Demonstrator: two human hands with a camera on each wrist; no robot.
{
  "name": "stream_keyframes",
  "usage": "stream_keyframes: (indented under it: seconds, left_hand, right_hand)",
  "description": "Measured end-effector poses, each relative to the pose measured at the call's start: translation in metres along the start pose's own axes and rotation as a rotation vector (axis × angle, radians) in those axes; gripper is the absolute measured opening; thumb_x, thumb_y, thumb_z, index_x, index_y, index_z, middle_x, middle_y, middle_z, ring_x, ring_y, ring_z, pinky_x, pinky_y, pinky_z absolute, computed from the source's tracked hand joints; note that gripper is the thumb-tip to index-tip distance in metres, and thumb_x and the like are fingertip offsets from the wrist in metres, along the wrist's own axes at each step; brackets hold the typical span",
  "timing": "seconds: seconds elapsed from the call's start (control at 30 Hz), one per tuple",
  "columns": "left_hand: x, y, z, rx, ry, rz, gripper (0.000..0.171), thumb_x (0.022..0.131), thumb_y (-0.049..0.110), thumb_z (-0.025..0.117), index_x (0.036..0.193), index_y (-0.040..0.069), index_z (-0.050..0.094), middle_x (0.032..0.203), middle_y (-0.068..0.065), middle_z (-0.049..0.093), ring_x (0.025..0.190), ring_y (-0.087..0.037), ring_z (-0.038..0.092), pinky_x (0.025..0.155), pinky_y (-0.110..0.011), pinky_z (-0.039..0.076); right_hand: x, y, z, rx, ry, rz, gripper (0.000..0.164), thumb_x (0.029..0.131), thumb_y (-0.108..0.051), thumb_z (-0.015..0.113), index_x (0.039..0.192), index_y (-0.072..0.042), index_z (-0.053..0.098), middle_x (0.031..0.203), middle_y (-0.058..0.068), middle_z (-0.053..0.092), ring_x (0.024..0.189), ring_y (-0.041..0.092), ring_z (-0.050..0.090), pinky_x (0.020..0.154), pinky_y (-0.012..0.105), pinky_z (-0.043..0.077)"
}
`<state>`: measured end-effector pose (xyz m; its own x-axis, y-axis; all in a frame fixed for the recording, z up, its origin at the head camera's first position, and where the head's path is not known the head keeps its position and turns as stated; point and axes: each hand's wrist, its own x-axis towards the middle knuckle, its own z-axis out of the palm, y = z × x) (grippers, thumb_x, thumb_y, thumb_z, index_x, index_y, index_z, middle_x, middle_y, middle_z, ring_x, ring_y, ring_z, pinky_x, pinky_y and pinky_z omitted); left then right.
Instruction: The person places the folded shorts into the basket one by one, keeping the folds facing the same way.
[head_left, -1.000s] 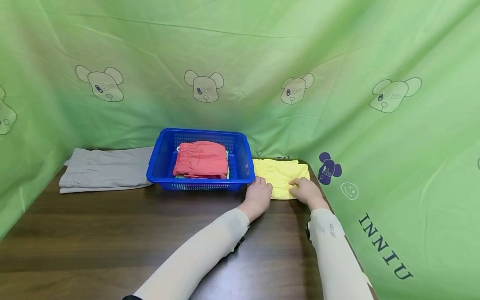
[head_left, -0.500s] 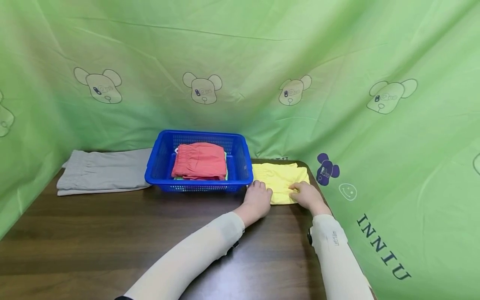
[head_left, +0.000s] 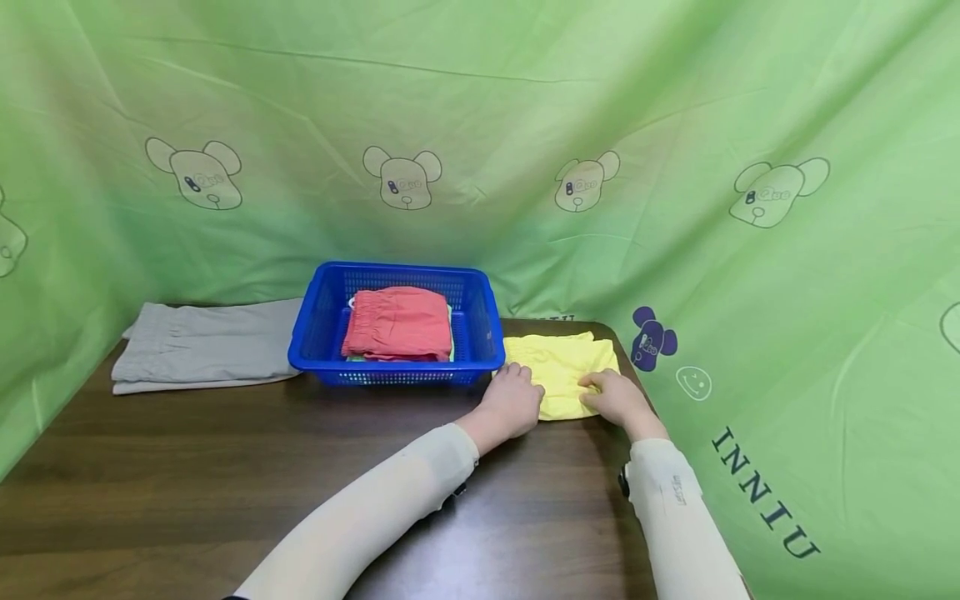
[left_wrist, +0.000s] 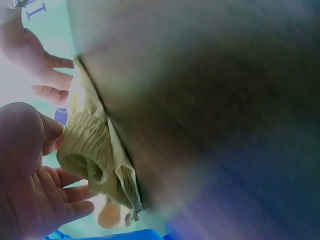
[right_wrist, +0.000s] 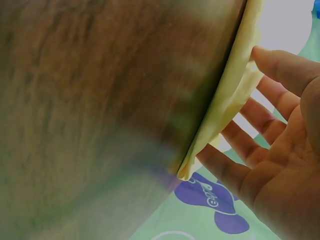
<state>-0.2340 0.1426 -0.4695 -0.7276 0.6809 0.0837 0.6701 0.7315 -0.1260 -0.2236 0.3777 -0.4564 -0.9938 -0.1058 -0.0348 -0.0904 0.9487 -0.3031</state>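
Folded yellow shorts (head_left: 558, 371) lie flat near the table's right end, just beside the blue basket. At their left end, my left hand (head_left: 513, 400) holds the gathered elastic waistband (left_wrist: 82, 145) between thumb and fingers. Toward the right end of the shorts, my right hand (head_left: 618, 400) rests its fingertips on the cloth; its fingers (right_wrist: 260, 120) are spread and fairly straight in the right wrist view. The blue basket (head_left: 397, 367) contains folded red shorts (head_left: 397, 323) lying over something light green, of which only an edge shows.
Folded grey pants (head_left: 206, 346) with an elastic waistband lie left of the basket on the brown wooden table (head_left: 187, 467). A green curtain (head_left: 480, 100) printed with bear heads hangs behind the table and along its right edge.
Both hands have drawn the yellow shorts a little toward me across the table. The basket and its contents stay put, while the whole view has shifted slightly.
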Motion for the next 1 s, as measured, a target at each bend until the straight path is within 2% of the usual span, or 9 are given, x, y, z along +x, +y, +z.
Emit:
stream_keyframes:
  seconds: [0.1,0.2,0.5,0.73,1.0]
  left_hand:
    - [-0.002,-0.003,-0.003,-0.003,-0.005,0.031,0.029,0.1,0.028,0.05,0.118,0.027,0.073,0.118,-0.008,0.063,0.112,-0.028,0.055,0.111,-0.047,0.04]
    - [-0.005,-0.005,-0.008,-0.013,-0.008,0.045,0.028,0.1,0.03,0.05,0.117,0.027,0.073,0.118,-0.008,0.063,0.11,-0.027,0.056,0.106,-0.045,0.043]
    - [-0.012,-0.006,-0.012,-0.073,-0.007,0.063,0.026,0.104,0.034,0.05,0.114,0.027,0.074,0.114,-0.009,0.063,0.101,-0.026,0.056,0.078,-0.037,0.055]
    - [-0.018,-0.003,-0.013,-0.116,-0.025,0.072,0.026,0.103,0.035,0.051,0.113,0.028,0.074,0.114,-0.009,0.062,0.101,-0.026,0.054,0.075,-0.037,0.055]
    - [-0.024,-0.002,-0.013,-0.115,-0.017,0.081,0.023,0.101,0.037,0.054,0.108,0.028,0.074,0.113,-0.008,0.062,0.1,-0.025,0.053,0.071,-0.037,0.054]
  right_hand:
    - [-0.003,-0.002,-0.001,0.002,-0.006,-0.004,0.035,0.094,-0.025,0.065,0.122,-0.006,0.071,0.125,0.023,0.066,0.118,0.045,0.06,0.102,0.059,0.045]
    - [-0.007,-0.003,-0.001,0.007,-0.007,-0.005,0.035,0.094,-0.025,0.065,0.123,-0.006,0.071,0.126,0.024,0.065,0.119,0.045,0.06,0.103,0.059,0.045]
    - [-0.016,-0.003,0.0,0.011,-0.016,-0.024,0.033,0.094,-0.024,0.069,0.121,-0.005,0.071,0.126,0.024,0.065,0.12,0.046,0.059,0.103,0.06,0.045]
    - [-0.025,-0.005,0.0,0.008,-0.015,-0.019,0.031,0.091,-0.023,0.07,0.117,-0.006,0.073,0.122,0.022,0.068,0.115,0.043,0.061,0.099,0.058,0.047]
    - [-0.032,-0.006,0.003,0.006,-0.008,-0.018,0.029,0.09,-0.023,0.072,0.115,-0.008,0.073,0.119,0.019,0.068,0.11,0.04,0.063,0.096,0.057,0.048]
